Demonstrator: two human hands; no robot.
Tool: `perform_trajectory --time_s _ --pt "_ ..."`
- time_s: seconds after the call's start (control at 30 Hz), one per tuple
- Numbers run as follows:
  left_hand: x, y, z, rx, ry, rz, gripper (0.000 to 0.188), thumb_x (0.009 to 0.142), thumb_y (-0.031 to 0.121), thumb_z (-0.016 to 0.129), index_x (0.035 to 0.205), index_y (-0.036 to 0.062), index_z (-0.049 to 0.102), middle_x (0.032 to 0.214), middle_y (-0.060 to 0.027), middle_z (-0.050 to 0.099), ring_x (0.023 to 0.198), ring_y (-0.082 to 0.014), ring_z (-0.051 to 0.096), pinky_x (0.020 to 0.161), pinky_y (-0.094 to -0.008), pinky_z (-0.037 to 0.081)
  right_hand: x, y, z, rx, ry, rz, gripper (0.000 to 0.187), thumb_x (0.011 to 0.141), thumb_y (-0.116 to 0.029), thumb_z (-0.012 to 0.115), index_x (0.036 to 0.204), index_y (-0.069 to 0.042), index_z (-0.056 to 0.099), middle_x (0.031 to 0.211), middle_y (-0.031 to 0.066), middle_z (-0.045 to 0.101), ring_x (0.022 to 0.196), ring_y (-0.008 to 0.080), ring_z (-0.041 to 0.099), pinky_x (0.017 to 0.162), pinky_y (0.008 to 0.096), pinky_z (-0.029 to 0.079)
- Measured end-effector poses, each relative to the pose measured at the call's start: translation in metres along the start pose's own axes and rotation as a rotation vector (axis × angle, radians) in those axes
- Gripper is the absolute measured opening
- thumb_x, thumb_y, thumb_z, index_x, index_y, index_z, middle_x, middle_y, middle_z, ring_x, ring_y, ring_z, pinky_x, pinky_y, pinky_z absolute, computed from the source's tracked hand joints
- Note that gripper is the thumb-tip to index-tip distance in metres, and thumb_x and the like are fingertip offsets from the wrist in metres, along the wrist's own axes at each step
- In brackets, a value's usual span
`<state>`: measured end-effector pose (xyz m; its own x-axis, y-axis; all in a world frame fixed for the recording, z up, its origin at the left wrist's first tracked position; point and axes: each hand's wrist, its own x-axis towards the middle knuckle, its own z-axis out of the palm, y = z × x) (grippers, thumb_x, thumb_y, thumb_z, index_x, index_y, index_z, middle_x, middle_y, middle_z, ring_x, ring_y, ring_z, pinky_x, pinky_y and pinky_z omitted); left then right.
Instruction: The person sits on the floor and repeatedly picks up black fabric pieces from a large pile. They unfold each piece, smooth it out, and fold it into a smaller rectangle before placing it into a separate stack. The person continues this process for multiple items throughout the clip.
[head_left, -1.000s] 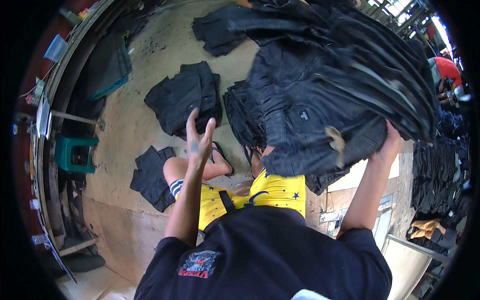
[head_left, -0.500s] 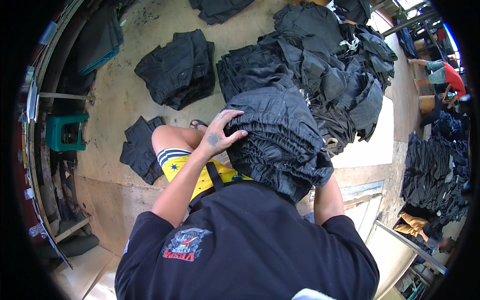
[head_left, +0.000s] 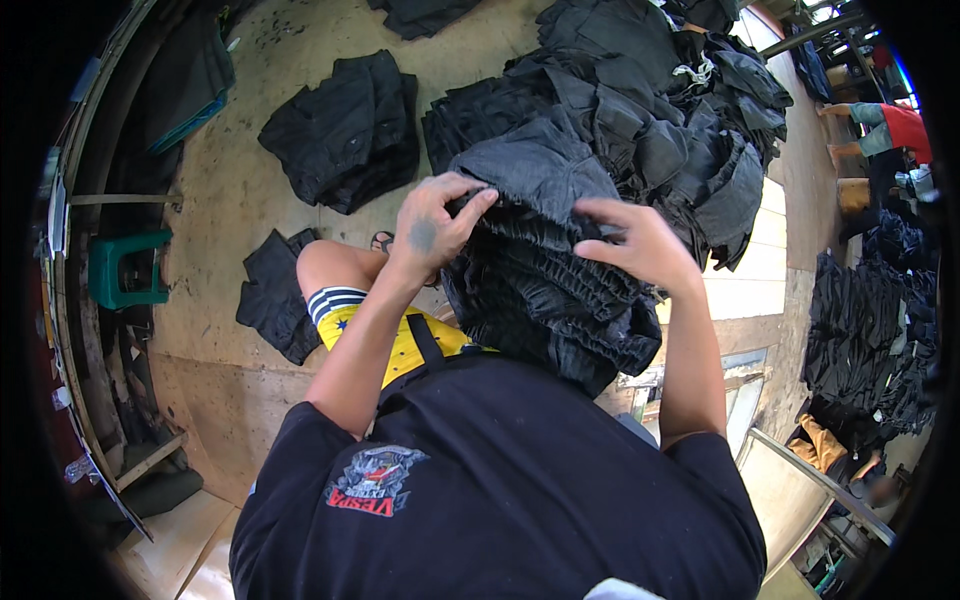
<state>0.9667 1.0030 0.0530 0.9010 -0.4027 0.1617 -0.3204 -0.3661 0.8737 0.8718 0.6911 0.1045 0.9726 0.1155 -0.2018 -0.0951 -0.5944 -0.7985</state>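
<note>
Closest in, a thick stack of dark folded garments [head_left: 545, 290] sits against the person's lap and chest, seemingly so both hands can steady it from above. Left hand [head_left: 432, 228] curls over the stack's upper left edge, fingers pinching the top grey fold, wrist bent, forearm rising from the lower left. Right hand [head_left: 640, 245] lies on the upper right side, fingers bent and pressing the layers, elbow tucked low. Beyond the stack spreads a big heap of dark clothes [head_left: 660, 110] on the plywood floor [head_left: 230, 190], with a smaller pile [head_left: 345, 130] farther left and a green stool [head_left: 128, 268] by the wall.
</note>
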Motion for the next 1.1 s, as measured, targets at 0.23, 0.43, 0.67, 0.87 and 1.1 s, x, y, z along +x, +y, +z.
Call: perform_trajectory --time_s 0.23,0.43,0.67,0.87,1.1 --pt "0.018 0.044 -0.018 -0.085 0.135 -0.095 0.028 0.099 0.028 0.077 0.102 0.0009 0.081 0.084 -0.0156 0.078 0.077 -0.0273 0.075 0.071 -0.0352 0.054 0.030 -0.035 -0.011 0.059 0.089 -0.043 0.027 0.107 -0.017 0.064 0.094 0.006 0.059 0.074 0.0112 0.048 0.073 0.0154 0.044 0.069 0.0350 0.044" --pt "0.022 0.035 -0.037 -0.120 0.141 -0.107 0.031 0.100 0.030 0.078 0.114 0.0022 0.078 0.093 -0.0144 0.076 0.083 -0.0211 0.072 0.077 -0.0328 0.054 0.029 -0.063 -0.007 0.056 0.112 -0.055 0.027 0.108 -0.018 0.064 0.094 0.006 0.059 0.074 0.0101 0.048 0.073 0.0144 0.044 0.068 0.0336 0.043" --pt "-0.022 0.051 -0.002 -0.923 0.348 -0.509 0.087 0.100 0.028 0.081 0.164 -0.0044 0.032 0.160 -0.0179 0.048 0.145 -0.0269 0.050 0.122 -0.0378 0.039 0.018 -0.106 0.063 -0.010 0.314 -0.199 0.018 0.105 -0.017 0.067 0.109 0.000 0.071 0.089 0.0244 0.068 0.081 0.0427 0.070 0.072 0.0445 0.055" --pt "-0.017 -0.005 -0.047 -1.038 0.596 -0.741 0.032 0.089 0.006 0.076 0.118 0.0011 0.064 0.117 -0.0131 0.073 0.110 -0.0274 0.071 0.104 -0.0420 0.055 0.022 -0.113 0.086 0.064 -0.005 -0.403 0.033 0.105 -0.018 0.070 0.131 0.001 0.072 0.130 0.0197 0.076 0.124 0.0344 0.072 0.108 0.0407 0.054" --pt "-0.099 -0.098 -0.241 -1.153 0.930 -0.582 0.036 0.102 0.015 0.061 0.129 -0.0065 0.069 0.128 -0.0218 0.076 0.117 -0.0386 0.074 0.109 -0.0533 0.058 0.036 -0.057 0.063 -0.218 0.149 -0.074 0.045 0.104 -0.029 0.071 0.137 0.002 0.068 0.138 0.0228 0.070 0.128 0.0394 0.067 0.111 0.0426 0.051"
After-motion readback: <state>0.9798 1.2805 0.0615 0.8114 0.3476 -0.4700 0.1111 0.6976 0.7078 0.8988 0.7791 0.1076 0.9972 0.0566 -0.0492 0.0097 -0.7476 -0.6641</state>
